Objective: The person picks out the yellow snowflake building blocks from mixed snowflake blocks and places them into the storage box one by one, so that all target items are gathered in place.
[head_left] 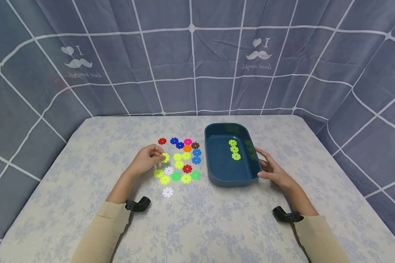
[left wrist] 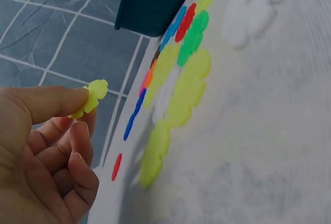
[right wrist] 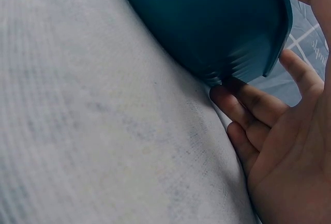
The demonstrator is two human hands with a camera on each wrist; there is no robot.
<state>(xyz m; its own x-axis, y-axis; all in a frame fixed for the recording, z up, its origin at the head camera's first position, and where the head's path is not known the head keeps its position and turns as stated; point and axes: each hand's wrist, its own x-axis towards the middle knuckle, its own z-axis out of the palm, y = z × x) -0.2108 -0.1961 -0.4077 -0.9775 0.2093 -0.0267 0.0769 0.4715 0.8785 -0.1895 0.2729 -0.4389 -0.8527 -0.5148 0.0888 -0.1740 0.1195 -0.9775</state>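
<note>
Head view: a person in beige sleeves (head_left: 100, 233) sits or stands at a cloth-covered desk (head_left: 197, 223), the fingers of the left hand (head_left: 148, 160) pinching a yellow disc (head_left: 165, 157) at the left side of a colorful spread. Just beside it lie more yellow pieces (head_left: 179, 164), with a red disc (head_left: 187, 168), green discs (head_left: 176, 176) and white ones (head_left: 168, 192) nearer the person. Dark blue (head_left: 174, 141), pink (head_left: 187, 141), orange (head_left: 187, 148) and brown (head_left: 195, 145) pieces lie toward the far side. The right hand (head_left: 272, 171) touches the right side of a dark teal bin (head_left: 222, 162), where three yellow discs (head_left: 234, 149) lie in a row on the floor. A grid-patterned curtain (head_left: 171, 54) hangs behind.

Left wrist view: thumb and forefinger hold the notched yellow disc clear of the desk, the remaining fingers curled below. The loose pieces appear beyond, near the bin.

Right wrist view: the right hand's fingers spread loosely against the bin's outer side, fingertips touching the wall low down near the cloth and another finger up by the rim.
</note>
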